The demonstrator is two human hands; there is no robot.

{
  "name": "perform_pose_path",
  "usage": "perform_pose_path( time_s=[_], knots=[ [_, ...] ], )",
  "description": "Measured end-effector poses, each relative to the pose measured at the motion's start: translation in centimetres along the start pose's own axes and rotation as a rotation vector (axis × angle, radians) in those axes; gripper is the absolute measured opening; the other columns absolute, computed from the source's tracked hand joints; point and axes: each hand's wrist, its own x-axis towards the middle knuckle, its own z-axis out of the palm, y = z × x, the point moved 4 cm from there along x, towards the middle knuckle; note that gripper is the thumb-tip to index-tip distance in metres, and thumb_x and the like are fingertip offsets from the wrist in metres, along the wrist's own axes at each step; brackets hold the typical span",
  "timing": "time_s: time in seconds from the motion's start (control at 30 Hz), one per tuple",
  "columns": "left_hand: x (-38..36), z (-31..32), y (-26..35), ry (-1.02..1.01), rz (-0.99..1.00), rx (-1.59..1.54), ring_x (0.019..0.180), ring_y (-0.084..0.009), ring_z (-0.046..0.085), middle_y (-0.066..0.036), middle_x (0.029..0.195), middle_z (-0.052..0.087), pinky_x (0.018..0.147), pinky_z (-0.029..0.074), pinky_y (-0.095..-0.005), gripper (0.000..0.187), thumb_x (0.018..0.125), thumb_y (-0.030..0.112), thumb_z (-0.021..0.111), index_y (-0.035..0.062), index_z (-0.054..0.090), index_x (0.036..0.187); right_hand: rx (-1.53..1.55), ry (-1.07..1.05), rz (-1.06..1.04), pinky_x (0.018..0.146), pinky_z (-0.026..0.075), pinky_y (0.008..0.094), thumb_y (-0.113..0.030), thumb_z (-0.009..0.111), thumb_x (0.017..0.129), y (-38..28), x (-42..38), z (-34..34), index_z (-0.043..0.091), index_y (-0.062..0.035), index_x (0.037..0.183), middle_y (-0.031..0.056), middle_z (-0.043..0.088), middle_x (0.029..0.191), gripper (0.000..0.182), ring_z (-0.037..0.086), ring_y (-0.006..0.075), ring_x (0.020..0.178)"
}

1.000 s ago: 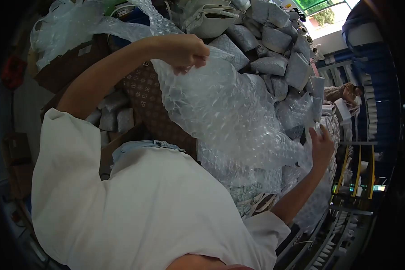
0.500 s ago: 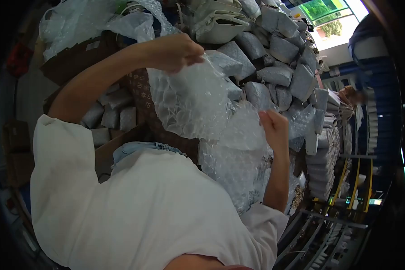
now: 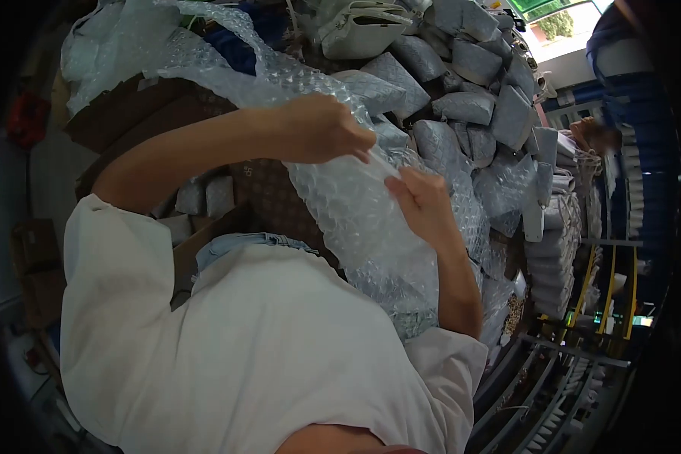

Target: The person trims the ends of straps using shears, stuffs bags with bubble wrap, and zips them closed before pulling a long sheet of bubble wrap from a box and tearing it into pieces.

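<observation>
Bubble wrap fills the middle of the head view, a long clear sheet that runs from the heap at the upper left, across my lap, and down to my shirt.

My left hand is closed over the upper part of the sheet, fingers curled round a bunched fold. My right hand lies just beside it and lower, with the thumb and fingers pinching the plastic from the other side. The sheet is held between both hands, which are close together but not quite touching.

As for the wrapping, I judge it only partly done. The sheet is gathered and folded over, but it hangs loose below my right wrist, and I cannot tell whether anything is inside it yet. Under the sheet, against my knees, a brown patterned bag sits bare, touching the plastic.

Beyond my hands a big pile of grey wrapped parcels rises towards the window, with a white handbag on top, unwrapped. To the right, more wrapped pieces are stacked in a column. Far right, another person is at work, well apart from me.
</observation>
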Motion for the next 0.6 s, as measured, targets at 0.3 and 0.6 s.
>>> perform_pose_path(
  time_s=[0.3,0.6],
  knots=[
    [0.1,1.3,4.3,0.001,0.073,-0.170,0.051,-0.0243,0.057,-0.007,0.056,0.055,0.045,0.044,-0.0330,0.018,0.077,0.015,0.060,0.0056,0.045,0.070,-0.015,0.063,-0.095,0.042,0.032,0.0325,-0.008,0.059,0.078,-1.4,-4.7,-1.4,0.048,-0.0017,0.062,0.0102,0.043,0.054,0.021,0.045,0.0253,0.045],
    [-8.8,-9.1,-6.9,0.285,-0.426,0.295,0.051,-0.0176,0.058,-0.008,0.058,0.054,0.046,0.045,-0.0301,0.009,0.086,0.014,0.049,0.0069,0.053,0.084,-0.070,1.004,0.428,0.047,0.034,0.0197,-0.026,0.056,0.083,10.4,-25.5,-17.6,0.052,0.0004,0.114,0.0004,0.049,0.062,0.040,0.038,0.0057,0.050]
  ],
)
